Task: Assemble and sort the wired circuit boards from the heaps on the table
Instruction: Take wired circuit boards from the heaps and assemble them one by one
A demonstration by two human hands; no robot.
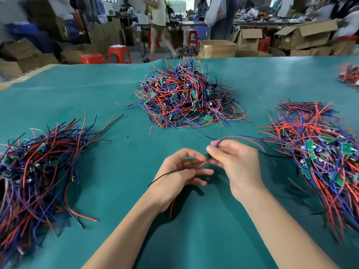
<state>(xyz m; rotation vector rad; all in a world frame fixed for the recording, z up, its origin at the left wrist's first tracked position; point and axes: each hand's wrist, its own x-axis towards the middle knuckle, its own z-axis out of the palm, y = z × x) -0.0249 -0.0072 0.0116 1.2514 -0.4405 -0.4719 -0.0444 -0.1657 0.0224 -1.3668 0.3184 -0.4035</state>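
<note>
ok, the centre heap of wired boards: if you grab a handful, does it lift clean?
Probably not. The centre heap is a tangle of crossed red, blue and black leads, so neighbours would likely drag along. The leads look floppy: those held between the left hand and right hand droop and curve. Likely light, given the small boards.

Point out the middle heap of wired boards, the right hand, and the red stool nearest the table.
middle heap (184,96), head view, on the tangle's centre.
right hand (236,162), head view, on the back of the hand.
red stool (92,59), head view, on its seat.
</note>
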